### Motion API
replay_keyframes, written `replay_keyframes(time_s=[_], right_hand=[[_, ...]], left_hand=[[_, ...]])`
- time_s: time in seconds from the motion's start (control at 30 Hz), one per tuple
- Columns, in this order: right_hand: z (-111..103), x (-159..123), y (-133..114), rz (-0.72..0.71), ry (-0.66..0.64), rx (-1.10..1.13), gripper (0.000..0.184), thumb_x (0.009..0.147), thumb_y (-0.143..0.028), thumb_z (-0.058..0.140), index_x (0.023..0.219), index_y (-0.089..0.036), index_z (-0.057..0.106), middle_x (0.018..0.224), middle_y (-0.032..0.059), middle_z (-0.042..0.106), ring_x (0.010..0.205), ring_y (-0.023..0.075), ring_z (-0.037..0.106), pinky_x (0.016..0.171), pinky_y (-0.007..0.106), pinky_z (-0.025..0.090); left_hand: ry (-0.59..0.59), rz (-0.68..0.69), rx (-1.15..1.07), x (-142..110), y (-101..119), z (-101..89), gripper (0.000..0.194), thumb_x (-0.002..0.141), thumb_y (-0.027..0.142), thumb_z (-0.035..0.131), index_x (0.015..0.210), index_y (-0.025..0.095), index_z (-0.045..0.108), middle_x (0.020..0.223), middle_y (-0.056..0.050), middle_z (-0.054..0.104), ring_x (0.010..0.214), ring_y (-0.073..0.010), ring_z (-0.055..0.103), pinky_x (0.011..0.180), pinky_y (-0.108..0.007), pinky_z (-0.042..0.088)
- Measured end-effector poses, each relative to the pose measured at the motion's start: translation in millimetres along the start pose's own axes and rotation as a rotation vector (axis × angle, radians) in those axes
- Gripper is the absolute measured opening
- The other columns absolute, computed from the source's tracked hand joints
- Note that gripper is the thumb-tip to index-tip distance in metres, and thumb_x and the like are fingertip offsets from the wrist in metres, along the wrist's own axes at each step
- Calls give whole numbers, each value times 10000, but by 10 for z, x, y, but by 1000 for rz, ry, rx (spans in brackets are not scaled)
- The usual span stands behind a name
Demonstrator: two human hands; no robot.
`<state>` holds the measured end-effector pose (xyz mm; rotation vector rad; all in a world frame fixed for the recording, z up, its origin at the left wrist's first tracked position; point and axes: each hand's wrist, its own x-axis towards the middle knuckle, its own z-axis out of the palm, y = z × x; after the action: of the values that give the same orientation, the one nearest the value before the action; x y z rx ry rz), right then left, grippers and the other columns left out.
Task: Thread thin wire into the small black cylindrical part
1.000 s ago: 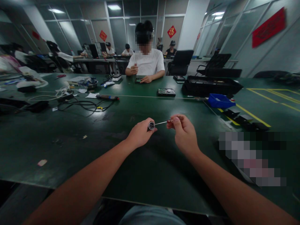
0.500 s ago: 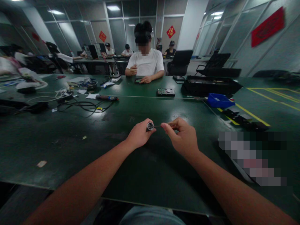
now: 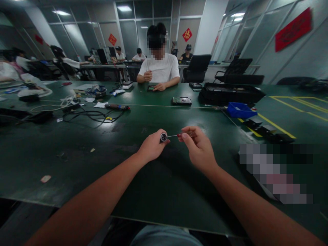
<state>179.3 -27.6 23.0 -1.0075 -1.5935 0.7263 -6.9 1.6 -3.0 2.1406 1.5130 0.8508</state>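
My left hand [image 3: 151, 145] is wrapped round a dark cylinder with a silvery ring at its round end [image 3: 163, 137], which faces me; the rest is hidden in my fist. In my right hand [image 3: 201, 147] is a screwdriver [image 3: 172, 136] with a thin metal shaft, a red collar and a partly see-through handle. Its shaft lies nearly level and points left at the cylinder's end. Whether the tip touches the rim or goes inside, I cannot tell. Both hands are held above the green table [image 3: 153, 191].
Beyond my hands lie a hard drive [image 3: 181, 101], a dark pen-shaped tool [image 3: 117, 107] and black cables [image 3: 87, 116]. To the right are a blue bin [image 3: 241, 110], a long black tray [image 3: 230, 93] and a blurred-out item [image 3: 274, 174]. A person [image 3: 159, 68] sits opposite, handling a drive.
My right hand has shifted slightly and its fingers have changed their hold, so the red collar and more of the shaft now show. The left hand and cylinder have barely moved.
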Motion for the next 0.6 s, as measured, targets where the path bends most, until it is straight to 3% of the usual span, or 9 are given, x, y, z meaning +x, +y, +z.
replay_keyframes(time_s=[0.13,0.3,0.43,0.6], right_hand=[[31,59,82,70,40,222,208,928,-390,559,986,-204,632,831,28,654,764,163,639,760,341,525],[-27,166,202,253,168,425,228,904,-419,578,846,-202,621,753,0,581,647,134,572,625,304,519],[-39,173,231,189,239,341,202,905,-411,588,886,-212,622,778,-1,604,662,131,582,643,299,516],[-8,101,145,67,160,161,196,944,-394,544,947,-213,618,804,12,635,712,148,622,705,330,522]], left_hand=[[-32,48,51,-1,27,-25,154,895,320,600,1012,234,550,937,-16,669,813,-178,609,649,-280,388],[-48,88,124,9,56,-25,171,884,343,619,1011,253,546,974,-12,667,829,-193,612,650,-288,381],[-48,57,73,14,42,-9,162,886,344,610,990,245,536,890,-1,652,773,-178,598,641,-283,374],[-42,49,15,-2,37,-7,163,879,346,614,981,247,536,863,13,650,751,-166,586,622,-272,359]])
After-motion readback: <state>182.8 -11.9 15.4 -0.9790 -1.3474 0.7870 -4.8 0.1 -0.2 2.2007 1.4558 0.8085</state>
